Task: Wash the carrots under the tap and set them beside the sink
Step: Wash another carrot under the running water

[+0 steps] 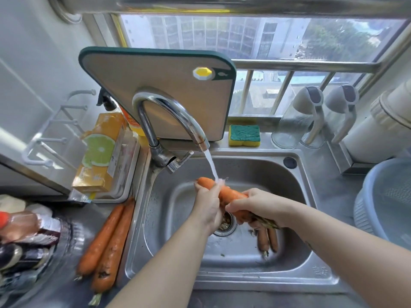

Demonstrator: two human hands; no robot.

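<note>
An orange carrot [229, 193] is held over the steel sink [295, 274], right under the running water from the curved tap [169, 107]. My left hand [208, 203] wraps its tip end. My right hand [260, 205] grips its leafy end. Two carrots [106, 243] lie side by side on the counter left of the sink. Two more carrots [268, 238] rest in the basin, near the drain [224, 223].
A cutting board [173, 78] leans behind the tap. A sponge [244, 134] sits on the back rim. An orange box [100, 152] stands at the left, a blue colander [389, 201] at the right, glass bottles [311, 116] by the window.
</note>
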